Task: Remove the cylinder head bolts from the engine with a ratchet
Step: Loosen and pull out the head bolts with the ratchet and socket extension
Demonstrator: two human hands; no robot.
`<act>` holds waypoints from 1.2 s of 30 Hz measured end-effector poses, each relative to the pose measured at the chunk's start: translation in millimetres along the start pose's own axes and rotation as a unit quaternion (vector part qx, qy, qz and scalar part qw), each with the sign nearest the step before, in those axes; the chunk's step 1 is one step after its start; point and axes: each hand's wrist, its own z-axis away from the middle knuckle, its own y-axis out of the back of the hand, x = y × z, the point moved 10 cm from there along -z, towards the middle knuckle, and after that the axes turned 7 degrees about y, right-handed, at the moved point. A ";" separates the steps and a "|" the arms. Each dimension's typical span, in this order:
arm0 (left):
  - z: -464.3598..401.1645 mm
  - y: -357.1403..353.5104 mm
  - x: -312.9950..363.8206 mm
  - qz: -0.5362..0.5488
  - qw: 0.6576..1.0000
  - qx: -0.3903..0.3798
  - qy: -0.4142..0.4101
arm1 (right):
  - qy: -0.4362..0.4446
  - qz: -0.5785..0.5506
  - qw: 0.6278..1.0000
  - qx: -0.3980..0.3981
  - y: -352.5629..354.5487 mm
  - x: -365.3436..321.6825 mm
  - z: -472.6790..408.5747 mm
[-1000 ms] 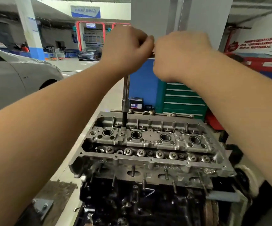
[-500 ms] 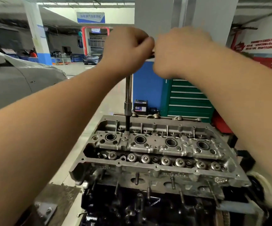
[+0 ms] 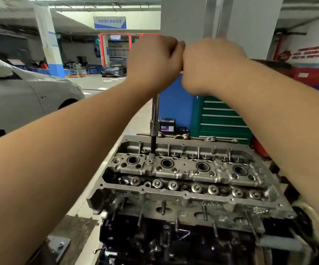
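workshop floor and a green tool chest (image 3: 223, 119) sit behind the cast aluminium cylinder head (image 3: 183, 175). rigid chrome ratchet extension (image 3: 154, 115) stands upright in a bolt well; left hand (image 3: 153, 64) and right hand (image 3: 208, 66) clamp its hidden handle, touching. bolts likely tight; pull steady.

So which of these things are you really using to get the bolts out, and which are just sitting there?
In use:
- left hand and right hand, both gripping the tool's top
- long shiny steel ratchet extension, standing upright
- grey aluminium cylinder head, where its tip sits

Just sitting there:
- green metal drawer cabinet
- small black car battery
- silver car
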 end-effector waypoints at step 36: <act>3.9 10.8 -16.2 -0.128 0.987 0.040 0.092 | -0.005 -0.063 0.998 -0.009 -20.3 -9.4 -0.3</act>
